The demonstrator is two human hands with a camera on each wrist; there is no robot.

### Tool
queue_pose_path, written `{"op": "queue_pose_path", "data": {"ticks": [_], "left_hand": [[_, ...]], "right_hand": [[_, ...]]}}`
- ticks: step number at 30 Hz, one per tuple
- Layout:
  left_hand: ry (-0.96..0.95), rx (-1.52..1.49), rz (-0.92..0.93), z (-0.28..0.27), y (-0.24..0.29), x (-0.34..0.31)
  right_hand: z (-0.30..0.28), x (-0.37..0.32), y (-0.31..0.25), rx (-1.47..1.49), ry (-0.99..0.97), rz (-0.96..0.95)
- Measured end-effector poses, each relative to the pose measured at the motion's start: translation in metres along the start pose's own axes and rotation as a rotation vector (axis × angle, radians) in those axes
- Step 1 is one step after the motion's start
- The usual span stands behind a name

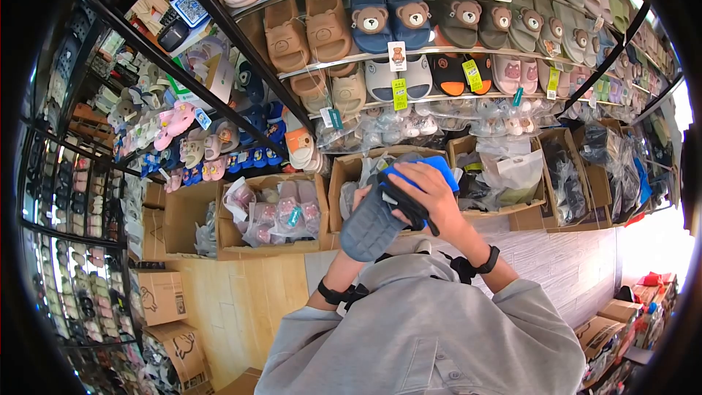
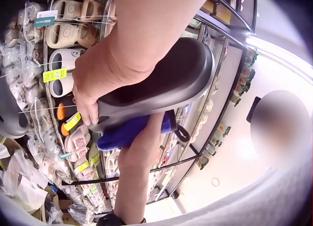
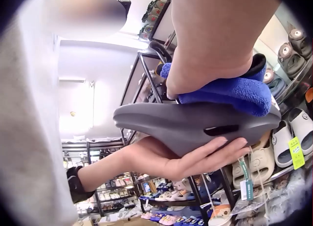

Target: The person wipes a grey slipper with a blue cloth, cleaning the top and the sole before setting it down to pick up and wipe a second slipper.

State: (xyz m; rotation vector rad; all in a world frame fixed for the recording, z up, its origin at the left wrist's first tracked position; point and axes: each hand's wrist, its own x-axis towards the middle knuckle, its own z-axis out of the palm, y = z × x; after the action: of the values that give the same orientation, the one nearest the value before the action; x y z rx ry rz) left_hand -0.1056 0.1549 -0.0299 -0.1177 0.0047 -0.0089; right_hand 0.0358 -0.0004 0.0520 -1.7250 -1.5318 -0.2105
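My left hand point(image 3: 181, 162) grips a dark grey slipper point(image 1: 365, 228) from below, its fingers along the side by a slot in the upper. The ribbed sole faces the head camera. Over the slipper, my right hand point(image 1: 430, 189) holds a blue plush cloth point(image 3: 234, 95) with black edging and a black loop point(image 2: 182, 133). This cloth lies against the slipper in the right wrist view. The left wrist view shows the left hand point(image 2: 95, 81) curled at the slipper's edge. Part of the left hand is hidden behind the slipper in the head view.
Shelves of slippers, some with bear faces point(image 1: 373, 18), rise in front. Below them stand cardboard boxes point(image 1: 274, 249) of bagged slippers. A black rack point(image 1: 80, 238) is at the left, and more boxes point(image 1: 162, 298) stand on the wooden floor. Another dark grey slipper point(image 2: 12, 116) shows at the left wrist view's edge.
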Motion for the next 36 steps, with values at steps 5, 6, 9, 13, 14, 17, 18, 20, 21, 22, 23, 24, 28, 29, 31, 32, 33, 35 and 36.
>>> {"op": "queue_pose_path", "data": {"ticks": [5, 6, 9, 13, 14, 17, 18, 20, 21, 22, 23, 24, 28, 29, 31, 32, 33, 35, 36], "left_hand": [[0.152, 1.603, 0.581, -0.012, 0.005, -0.014], [0.149, 1.863, 0.619, -0.018, 0.005, -0.016], [0.113, 2.294, 0.736, -0.028, 0.01, -0.019], [0.197, 1.196, 0.437, -0.013, -0.003, -0.019], [0.173, 1.175, 0.428, -0.011, -0.005, -0.017], [0.127, 0.7, 0.274, -0.009, -0.005, -0.01], [0.132, 0.556, 0.195, -0.004, -0.003, -0.008], [0.174, 0.259, 0.051, 0.007, 0.002, -0.005], [0.19, 0.345, 0.037, 0.006, 0.005, -0.007], [0.207, 0.43, 0.023, 0.005, 0.007, -0.009], [0.185, 0.398, 0.005, 0.005, 0.008, -0.01], [0.162, 0.368, -0.013, 0.006, 0.008, -0.009], [0.118, 0.313, 0.063, 0.005, 0.002, -0.006], [0.122, 0.381, 0.12, 0.002, -0.001, -0.006], [0.122, 0.826, 0.307, -0.008, -0.006, -0.014], [0.135, 1.085, 0.409, -0.012, -0.008, -0.017], [0.12, 1.424, 0.503, -0.008, -0.011, -0.021], [0.057, 1.493, 0.502, -0.004, -0.011, -0.023], [0.025, 1.526, 0.503, -0.002, -0.011, -0.024]], "right_hand": [[0.002, 0.001, -0.025, 0.119, -0.088, -0.146], [0.002, 0.001, -0.027, 0.12, -0.1, -0.156], [0.002, 0.001, -0.028, 0.125, -0.126, -0.166], [0.001, -0.001, -0.009, 0.13, -0.112, -0.143], [0.001, -0.002, -0.003, 0.114, -0.095, -0.135], [-0.001, -0.005, 0.012, 0.061, -0.05, -0.09], [-0.004, -0.005, 0.014, 0.06, -0.041, -0.065], [-0.006, -0.005, 0.019, 0.055, -0.013, 0.013], [-0.006, -0.005, 0.021, 0.059, -0.002, 0.041], [-0.005, -0.006, 0.023, 0.064, 0.009, 0.07], [-0.004, -0.007, 0.024, 0.07, 0.019, 0.099], [-0.004, -0.007, 0.023, 0.051, 0.026, 0.088], [0.0, -0.006, 0.008, -0.019, 0.038, 0.02], [0.001, -0.006, 0.002, -0.034, 0.036, -0.004], [0.0, -0.005, -0.01, -0.008, 0.007, -0.046], [0.0, -0.005, -0.016, 0.004, -0.008, -0.066], [0.0, -0.006, -0.022, 0.027, -0.03, -0.093], [0.001, -0.009, -0.028, 0.068, -0.083, -0.173], [0.0, -0.01, -0.032, 0.082, -0.114, -0.209]]}}
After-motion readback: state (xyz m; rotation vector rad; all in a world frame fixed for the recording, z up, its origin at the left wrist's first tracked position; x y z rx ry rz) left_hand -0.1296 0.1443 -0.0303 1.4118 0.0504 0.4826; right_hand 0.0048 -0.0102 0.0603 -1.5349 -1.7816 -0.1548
